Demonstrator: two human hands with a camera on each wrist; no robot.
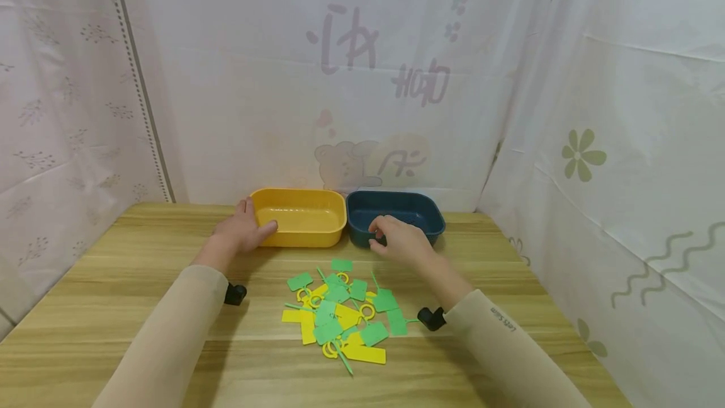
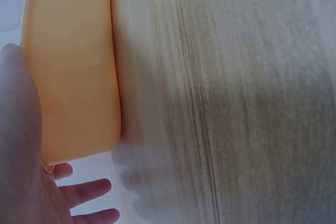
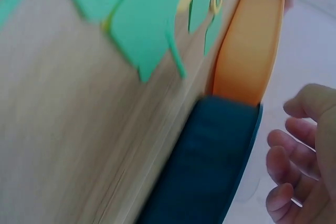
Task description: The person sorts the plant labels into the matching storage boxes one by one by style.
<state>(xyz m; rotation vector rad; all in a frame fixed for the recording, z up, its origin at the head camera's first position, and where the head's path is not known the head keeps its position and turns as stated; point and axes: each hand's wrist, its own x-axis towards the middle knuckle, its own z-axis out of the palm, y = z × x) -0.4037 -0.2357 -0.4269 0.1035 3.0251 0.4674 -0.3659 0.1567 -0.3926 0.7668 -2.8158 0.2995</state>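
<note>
My left hand (image 1: 240, 229) rests against the left end of a yellow plastic bin (image 1: 298, 238), its thumb over the near side at the rim. In the left wrist view the fingers (image 2: 86, 192) stretch out past the end of that bin (image 2: 73, 77). My right hand (image 1: 401, 240) hovers over the near rim of a dark blue bin (image 1: 362, 235), fingers loosely bent and nothing between them. The right wrist view has these fingers (image 3: 286, 161) beside the blue bin (image 3: 210, 156). Closer to me lies a loose pile of green tags (image 1: 385, 300) and yellow tags (image 1: 364, 354).
Both bins stand side by side at the back of the wooden table (image 1: 136, 307). Pale printed curtains (image 1: 238, 80) hang close behind and along both sides. The tags have flat plates, thin tails and small rings, and overlap one another.
</note>
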